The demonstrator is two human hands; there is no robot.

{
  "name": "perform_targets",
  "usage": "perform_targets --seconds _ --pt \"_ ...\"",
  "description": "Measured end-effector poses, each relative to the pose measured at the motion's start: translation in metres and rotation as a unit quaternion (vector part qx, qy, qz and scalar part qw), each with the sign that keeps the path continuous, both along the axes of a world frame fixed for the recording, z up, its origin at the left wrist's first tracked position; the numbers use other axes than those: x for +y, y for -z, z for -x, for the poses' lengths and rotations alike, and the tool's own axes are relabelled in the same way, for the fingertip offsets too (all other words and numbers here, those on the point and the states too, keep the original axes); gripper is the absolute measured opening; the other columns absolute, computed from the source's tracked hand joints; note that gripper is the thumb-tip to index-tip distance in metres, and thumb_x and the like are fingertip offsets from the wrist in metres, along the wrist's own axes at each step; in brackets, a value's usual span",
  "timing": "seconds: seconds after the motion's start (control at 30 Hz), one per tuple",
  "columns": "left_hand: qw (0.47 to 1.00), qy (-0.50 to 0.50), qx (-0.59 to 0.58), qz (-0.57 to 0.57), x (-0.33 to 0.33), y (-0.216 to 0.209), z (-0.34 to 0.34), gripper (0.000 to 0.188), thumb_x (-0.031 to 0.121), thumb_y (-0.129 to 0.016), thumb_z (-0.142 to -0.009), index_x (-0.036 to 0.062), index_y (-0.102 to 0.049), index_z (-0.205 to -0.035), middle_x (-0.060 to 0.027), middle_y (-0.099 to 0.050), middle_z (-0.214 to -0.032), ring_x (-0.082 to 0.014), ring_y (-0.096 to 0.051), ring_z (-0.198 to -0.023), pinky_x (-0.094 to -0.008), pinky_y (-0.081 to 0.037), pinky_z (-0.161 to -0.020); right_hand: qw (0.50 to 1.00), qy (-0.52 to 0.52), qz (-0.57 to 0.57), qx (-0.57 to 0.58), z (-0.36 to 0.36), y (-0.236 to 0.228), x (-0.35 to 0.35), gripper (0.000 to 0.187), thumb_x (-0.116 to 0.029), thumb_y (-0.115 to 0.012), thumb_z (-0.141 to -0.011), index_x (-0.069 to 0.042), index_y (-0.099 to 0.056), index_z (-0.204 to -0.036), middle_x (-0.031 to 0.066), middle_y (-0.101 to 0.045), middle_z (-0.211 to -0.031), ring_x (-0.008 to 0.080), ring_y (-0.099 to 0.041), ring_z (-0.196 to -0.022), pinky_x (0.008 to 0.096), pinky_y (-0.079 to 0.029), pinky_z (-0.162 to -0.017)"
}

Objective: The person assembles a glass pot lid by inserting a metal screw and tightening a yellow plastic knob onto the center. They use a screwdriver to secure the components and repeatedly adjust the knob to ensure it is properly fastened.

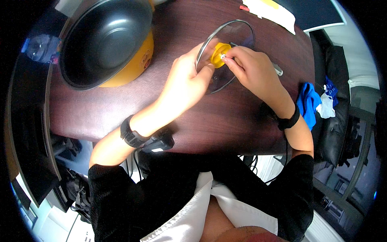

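Note:
My left hand (192, 72) grips a round glass pot lid (221, 85) with a metal rim, holding it tilted up above the table. Its thumb rests against the yellow knob (218, 55), and some fingers show through the glass behind. At the middle of the knob, the thumb and forefinger of my right hand (250, 66) pinch a tiny whitish piece (223, 57), too small to name. To the left stands a large yellow pot (133, 66) with a dark inside, tipped toward me in the view.
On the dark wood table (238, 121), a pale-ended object (278, 69) lies partly hidden behind my right hand. White paper (274, 14) and a small red item (244, 8) lie at the far edge. Blue cloth (308, 103) sits on a black seat at the right.

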State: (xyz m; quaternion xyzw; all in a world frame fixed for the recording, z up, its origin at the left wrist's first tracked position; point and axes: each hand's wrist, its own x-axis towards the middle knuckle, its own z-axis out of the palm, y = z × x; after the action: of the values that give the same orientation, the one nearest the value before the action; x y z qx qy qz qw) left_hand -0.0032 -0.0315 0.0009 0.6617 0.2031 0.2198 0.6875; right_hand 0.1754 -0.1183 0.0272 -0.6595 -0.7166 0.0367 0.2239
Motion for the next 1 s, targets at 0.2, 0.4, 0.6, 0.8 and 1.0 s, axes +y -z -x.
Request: perform_targets --seconds 0.2,0.4,0.6,0.8,1.0 --pt "1.0 0.004 0.009 0.025 -0.0005 -0.0038 -0.0005 0.052 -0.001 -0.045 -0.091 0.0016 -0.034 -0.142 -0.0133 -0.048 -0.137 -0.0178 -0.052 -0.119 -0.0292 -0.053 -0.085 1.0 0.0 0.015 0.007 -0.0004 -0.0035 0.0004 0.015 -0.021 -0.061 -0.088 -0.007 -0.057 -0.087 0.0121 -0.061 -0.076 0.0325 -0.061 -0.065 0.0397 -0.048 -0.056" --pt "1.0 0.002 0.0 0.013 -0.0002 -0.0018 -0.0009 0.052 -0.001 -0.045 -0.091 0.0016 -0.034 -0.142 -0.0127 -0.049 -0.137 -0.0169 -0.052 -0.118 -0.0284 -0.053 -0.085 1.0 0.01 0.026 0.013 0.0025 -0.0058 0.0005 0.016 -0.021 -0.063 -0.087 -0.007 -0.057 -0.086 0.0111 -0.061 -0.075 0.0311 -0.061 -0.062 0.0391 -0.047 -0.054" --pt "0.995 -0.069 -0.062 -0.019 -0.0069 0.0059 -0.0063 0.046 0.0 -0.05 -0.086 -0.0005 -0.048 -0.132 -0.0211 -0.063 -0.111 -0.0232 -0.064 -0.101 -0.0314 -0.048 -0.088 1.0 0.007 0.003 0.008 0.0036 -0.0018 -0.001 0.015 -0.02 -0.064 -0.085 -0.006 -0.057 -0.083 0.0112 -0.06 -0.073 0.0306 -0.06 -0.06 0.039 -0.047 -0.053" --pt "0.995 -0.039 -0.064 -0.065 -0.0038 0.0027 -0.0044 0.048 0.0 -0.05 -0.084 0.003 -0.048 -0.132 -0.0192 -0.066 -0.1 -0.0226 -0.067 -0.089 -0.0316 -0.05 -0.08 0.999 0.015 0.014 0.036 0.0044 -0.0023 -0.002 0.014 -0.018 -0.064 -0.085 -0.006 -0.057 -0.084 0.0115 -0.059 -0.071 0.0302 -0.061 -0.06 0.0379 -0.046 -0.053" --pt "0.992 -0.035 -0.069 -0.097 -0.0034 0.005 -0.005 0.049 0.0 -0.049 -0.082 0.0029 -0.049 -0.131 -0.0183 -0.067 -0.087 -0.0242 -0.068 -0.077 -0.0332 -0.051 -0.071 0.998 0.023 0.023 0.06 0.005 -0.0014 -0.0036 0.013 -0.017 -0.064 -0.085 -0.006 -0.057 -0.085 0.0112 -0.058 -0.068 0.029 -0.06 -0.058 0.0368 -0.045 -0.052"
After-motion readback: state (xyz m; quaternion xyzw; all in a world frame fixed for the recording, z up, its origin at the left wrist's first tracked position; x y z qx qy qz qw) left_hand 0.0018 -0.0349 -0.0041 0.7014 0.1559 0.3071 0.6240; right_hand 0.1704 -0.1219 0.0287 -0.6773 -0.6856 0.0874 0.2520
